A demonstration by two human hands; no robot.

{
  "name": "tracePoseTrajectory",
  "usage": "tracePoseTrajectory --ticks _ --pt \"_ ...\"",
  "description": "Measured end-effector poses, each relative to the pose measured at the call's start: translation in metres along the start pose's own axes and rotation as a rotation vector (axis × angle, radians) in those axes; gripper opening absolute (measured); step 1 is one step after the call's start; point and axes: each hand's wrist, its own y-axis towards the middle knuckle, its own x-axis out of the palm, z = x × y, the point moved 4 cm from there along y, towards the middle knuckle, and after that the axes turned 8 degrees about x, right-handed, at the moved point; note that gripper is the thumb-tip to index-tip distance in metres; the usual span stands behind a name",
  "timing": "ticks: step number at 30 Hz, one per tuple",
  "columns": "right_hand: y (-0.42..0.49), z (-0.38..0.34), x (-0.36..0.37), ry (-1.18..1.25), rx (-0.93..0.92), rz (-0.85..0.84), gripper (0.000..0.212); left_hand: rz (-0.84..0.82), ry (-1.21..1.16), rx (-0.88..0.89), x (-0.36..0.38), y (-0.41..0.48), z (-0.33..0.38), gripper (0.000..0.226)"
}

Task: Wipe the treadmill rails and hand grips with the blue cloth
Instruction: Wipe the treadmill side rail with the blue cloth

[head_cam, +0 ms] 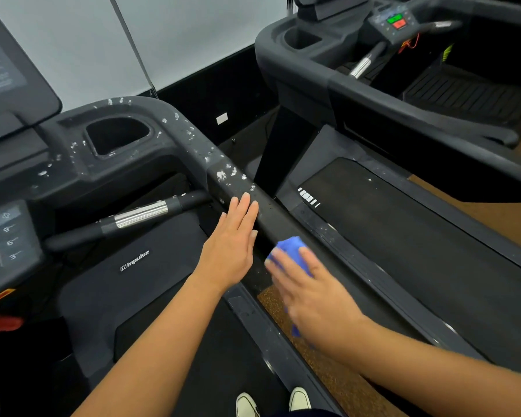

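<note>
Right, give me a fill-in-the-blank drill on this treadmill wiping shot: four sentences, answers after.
1. The right hand presses the ____ cloth onto the rail.
2. Lying flat on the rail with no cloth is the ____ hand.
3. White flecks dot the rail and the rim of the ____ holder.
4. The motor cover bears the word ____.

Missing words: blue; left; cup; Impulse.

My left hand (229, 248) lies flat, fingers straight, on the dark rail (226, 173), which is speckled with white flecks higher up. Just beside it my right hand (310, 293), blurred, presses the blue cloth (289, 246) against the rail. My 2 white shoes (247, 404) show below.
</note>
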Motion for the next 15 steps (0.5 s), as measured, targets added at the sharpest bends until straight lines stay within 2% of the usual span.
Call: tracePoseTrajectory --ticks 2,4,7,11,15 --pt "0.008 0.019 -0.008 0.207 0.179 0.085 0.065 -0.004 0.001 0.006 0.002 -0.001 -0.002 0.055" --pt "0.016 0.022 -0.011 0.316 0.242 0.097 0.072 -0.009 -0.004 0.002 0.003 -0.001 -0.003 0.056" --pt "0.005 0.022 -0.009 0.386 0.324 0.072 0.079 -0.021 0.000 -0.007 0.003 -0.002 -0.004 0.057" --pt "-0.014 0.030 0.002 0.481 0.434 0.022 0.071 -0.047 0.049 0.000 0.001 -0.001 -0.006 0.058" --pt "0.027 0.043 -0.003 0.518 0.497 -0.074 0.089 -0.072 0.048 -0.047 -0.001 0.001 -0.009 0.063"
